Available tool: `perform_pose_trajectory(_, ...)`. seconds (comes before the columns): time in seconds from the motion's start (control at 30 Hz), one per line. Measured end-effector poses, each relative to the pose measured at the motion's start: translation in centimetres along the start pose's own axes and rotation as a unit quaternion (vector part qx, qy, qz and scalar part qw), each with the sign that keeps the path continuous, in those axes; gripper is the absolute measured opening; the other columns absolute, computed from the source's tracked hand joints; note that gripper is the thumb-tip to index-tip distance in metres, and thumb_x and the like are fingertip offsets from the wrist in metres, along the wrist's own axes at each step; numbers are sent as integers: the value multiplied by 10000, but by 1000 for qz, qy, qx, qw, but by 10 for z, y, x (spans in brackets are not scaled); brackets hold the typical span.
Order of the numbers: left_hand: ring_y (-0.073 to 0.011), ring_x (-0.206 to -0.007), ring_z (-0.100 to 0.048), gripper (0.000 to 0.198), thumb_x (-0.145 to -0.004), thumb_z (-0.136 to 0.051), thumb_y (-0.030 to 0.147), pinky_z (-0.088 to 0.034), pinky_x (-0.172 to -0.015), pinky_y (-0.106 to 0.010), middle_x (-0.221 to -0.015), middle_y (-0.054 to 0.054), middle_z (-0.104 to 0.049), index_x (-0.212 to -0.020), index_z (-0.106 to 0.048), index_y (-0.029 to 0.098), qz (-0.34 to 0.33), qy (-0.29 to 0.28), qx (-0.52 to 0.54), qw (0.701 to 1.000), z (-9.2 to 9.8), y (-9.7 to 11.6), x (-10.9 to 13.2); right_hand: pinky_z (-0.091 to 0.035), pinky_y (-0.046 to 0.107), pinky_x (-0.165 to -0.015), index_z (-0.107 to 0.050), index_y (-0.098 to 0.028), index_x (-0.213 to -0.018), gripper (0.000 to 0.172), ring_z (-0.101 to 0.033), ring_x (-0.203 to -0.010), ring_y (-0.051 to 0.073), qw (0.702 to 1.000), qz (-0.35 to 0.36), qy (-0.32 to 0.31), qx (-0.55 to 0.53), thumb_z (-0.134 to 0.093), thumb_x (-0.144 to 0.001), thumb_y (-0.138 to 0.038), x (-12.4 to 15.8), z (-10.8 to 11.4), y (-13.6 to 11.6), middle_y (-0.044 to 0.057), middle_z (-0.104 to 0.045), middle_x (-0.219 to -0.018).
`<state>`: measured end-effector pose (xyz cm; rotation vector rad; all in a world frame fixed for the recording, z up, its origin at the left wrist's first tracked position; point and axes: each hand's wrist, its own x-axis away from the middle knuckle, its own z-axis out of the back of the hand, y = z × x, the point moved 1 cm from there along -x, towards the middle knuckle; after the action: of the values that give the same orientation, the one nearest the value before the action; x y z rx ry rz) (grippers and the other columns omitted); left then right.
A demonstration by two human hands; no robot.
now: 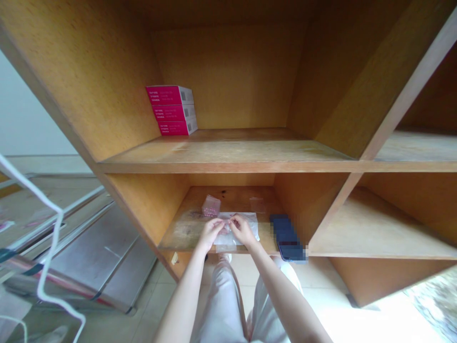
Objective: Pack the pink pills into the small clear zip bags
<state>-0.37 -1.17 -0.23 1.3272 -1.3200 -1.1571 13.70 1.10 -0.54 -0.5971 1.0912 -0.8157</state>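
Your left hand [210, 231] and right hand [243, 230] both pinch a small clear bag [225, 229] over the white sheet [253, 223], on the lower shelf [183, 232]; if one grip slips, it may drop past the near edge.

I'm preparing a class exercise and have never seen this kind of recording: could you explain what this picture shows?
There is no machine here. A person works with two bare hands, and the single picture comes from a camera on that person's head, looking forward and down.

The left hand and right hand meet over a white sheet on the lower shelf of a wooden cabinet. Their fingertips are close together at something small; I cannot tell exactly what.

Beside them lie a clear packet of pink pieces, on the left, and a dark, partly blurred item, on the right. Three pink boxes are stacked on the shelf above.
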Motion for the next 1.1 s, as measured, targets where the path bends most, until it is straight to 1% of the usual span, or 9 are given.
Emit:
perform_pose_trajectory(0.17,-136,-584,-601,271,-634,-658,368,-477,-599,-249,-673,-40,-660,-751,-621,127,-4,-2,-21,1000,-1,-2,-1,-357,221,-555,-566,-172,-728,143,-490,-597,122,1000,27,-8,12,-469,-776,-265,1,0,-2,13,-540,-660)
perform_pose_trajectory(0.3,-138,-602,-600,282,-629,-661,370,-468,-591,-242,-694,-54,-663,-754,-622,120,-5,-2,-27,1000,-1,-7,-4,-365,222,-567,-567,-171,-731,129,-495,-609,124,999,29,-11,21,-474,-770,-251,1,0,-1,15,-542,-669)
perform_pose_trajectory(0.47,-135,-603,-593,297,-629,-658,381,-458,-577,-233,-705,-59,-660,-761,-624,116,-10,2,-40,999,1,-11,-6,-375,221,-557,-584,-172,-718,152,-499,-600,124,1000,16,-10,18,-487,-770,-276,1,0,-2,16,-557,-660)
perform_pose_trajectory(0.57,-128,-581,-588,294,-634,-653,384,-455,-569,-228,-681,-44,-651,-759,-618,119,-13,8,-36,999,3,-8,-4,-390,223,-558,-604,-168,-746,192,-520,-608,128,1000,1,-1,-15,-483,-787,-312,1,1,-4,29,-584,-681)
perform_pose_trajectory(0.7,-131,-568,-594,270,-629,-663,372,-459,-582,-241,-658,-24,-644,-730,-603,128,0,7,-5,1000,4,-7,-3,-415,229,-571,-628,-166,-759,236,-552,-626,137,998,-26,14,-55,-489,-793,-354,0,1,-4,45,-617,-715)
perform_pose_trajectory(0.9,-105,-558,-572,260,-640,-659,364,-430,-540,-200,-642,-17,-634,-734,-620,124,-8,9,-14,1000,3,-7,-4,-421,240,-579,-627,-166,-729,244,-558,-614,145,998,-42,22,-46,-483,-797,-351,-1,0,1,49,-629,-710)
perform_pose_trajectory(1.1,-142,-589,-608,298,-613,-674,391,-474,-598,-262,-691,-34,-660,-742,-605,131,9,31,32,999,5,-8,-3,-409,235,-564,-606,-162,-721,271,-548,-611,147,996,-56,46,-54,-456,-806,-373,-3,3,0,43,-615,-667)
